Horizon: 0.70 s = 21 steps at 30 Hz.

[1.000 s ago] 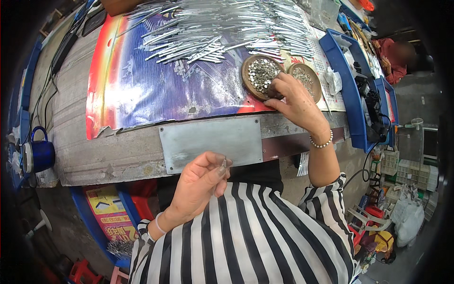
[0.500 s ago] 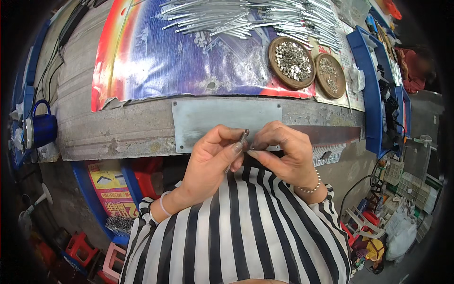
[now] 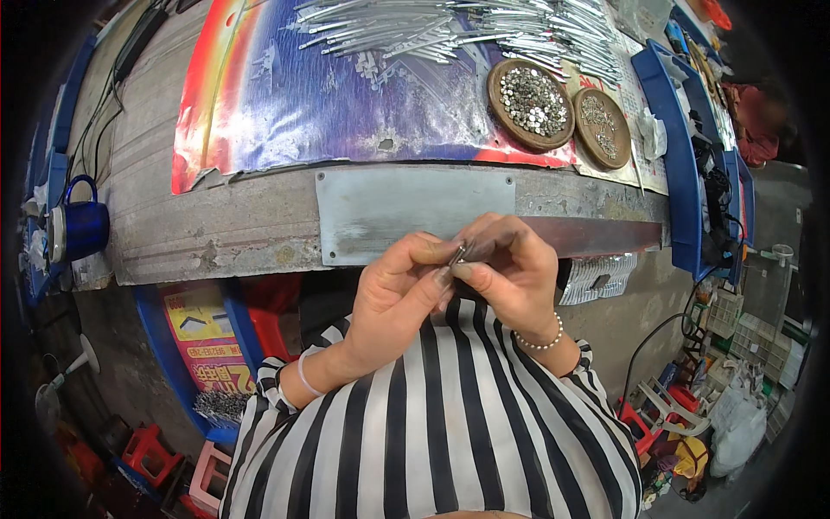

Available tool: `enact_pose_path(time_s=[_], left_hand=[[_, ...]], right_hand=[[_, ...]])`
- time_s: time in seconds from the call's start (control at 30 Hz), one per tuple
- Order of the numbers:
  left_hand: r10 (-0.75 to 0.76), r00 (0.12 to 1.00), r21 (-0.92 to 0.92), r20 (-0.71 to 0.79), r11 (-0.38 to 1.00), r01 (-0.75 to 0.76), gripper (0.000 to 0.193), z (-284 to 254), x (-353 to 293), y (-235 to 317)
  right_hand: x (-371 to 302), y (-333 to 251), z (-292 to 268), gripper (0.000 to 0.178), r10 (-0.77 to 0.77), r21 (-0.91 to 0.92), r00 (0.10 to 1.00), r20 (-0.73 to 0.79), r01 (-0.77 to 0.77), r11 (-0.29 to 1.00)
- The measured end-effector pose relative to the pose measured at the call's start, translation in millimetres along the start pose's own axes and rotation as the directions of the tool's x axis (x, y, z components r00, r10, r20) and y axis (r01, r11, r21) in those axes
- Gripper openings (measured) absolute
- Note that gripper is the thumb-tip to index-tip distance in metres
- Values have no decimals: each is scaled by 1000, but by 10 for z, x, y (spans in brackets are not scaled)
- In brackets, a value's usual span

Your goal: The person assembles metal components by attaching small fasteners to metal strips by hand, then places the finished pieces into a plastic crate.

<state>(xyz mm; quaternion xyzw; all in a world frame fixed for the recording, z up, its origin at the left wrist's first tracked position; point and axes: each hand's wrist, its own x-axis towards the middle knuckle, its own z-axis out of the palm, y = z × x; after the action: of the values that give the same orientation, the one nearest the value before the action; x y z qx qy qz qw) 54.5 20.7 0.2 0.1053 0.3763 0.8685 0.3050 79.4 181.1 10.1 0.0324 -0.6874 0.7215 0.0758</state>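
Note:
In front of my chest, close to the table's front edge, both hands meet at a small dark metal piece (image 3: 459, 253). My left hand (image 3: 399, 290) pinches it between thumb and fingertips. At its other side the thumb and forefinger of my right hand (image 3: 512, 272) close on it too; whether a smaller part sits between those fingers is hidden. Just beyond the hands, a grey metal plate (image 3: 406, 208) is fixed to the table edge by its corners. Long thin metal strips (image 3: 380, 30) lie heaped at the far side.
Small shiny discs (image 3: 536, 108) fill a round brown dish (image 3: 495, 102); a second brown dish (image 3: 624, 143) holds tiny metal bits. Blue bins (image 3: 679, 199) line the right side. A blue mug (image 3: 86, 232) stands left. Below the table is a blue-sided box (image 3: 154, 333). Another person (image 3: 752, 130) is at far right.
My right hand has moved left and slightly up, so its fingertips now meet the metal piece in my left hand. The left hand has shifted slightly right.

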Motion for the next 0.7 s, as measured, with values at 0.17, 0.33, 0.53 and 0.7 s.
enact_pose_path(time_s=[0.17, 0.33, 0.53, 0.7], left_hand=[[78, 996, 81, 52, 993, -82, 24, 59, -10, -7], [200, 979, 161, -46, 969, -190, 20, 137, 66, 77], [367, 930, 367, -28, 869, -332, 27, 146, 10, 42], [330, 944, 406, -14, 865, -296, 26, 126, -26, 19]], right_hand=[[42, 120, -45, 18, 190, 630, 960, 207, -280, 724], [78, -79, 156, 16, 75, 311, 994, -75, -48, 949], [158, -126, 234, 17, -472, -453, 876, -99, 383, 805], [108, -126, 229, 20, -447, -592, 895, 9, 365, 719]])
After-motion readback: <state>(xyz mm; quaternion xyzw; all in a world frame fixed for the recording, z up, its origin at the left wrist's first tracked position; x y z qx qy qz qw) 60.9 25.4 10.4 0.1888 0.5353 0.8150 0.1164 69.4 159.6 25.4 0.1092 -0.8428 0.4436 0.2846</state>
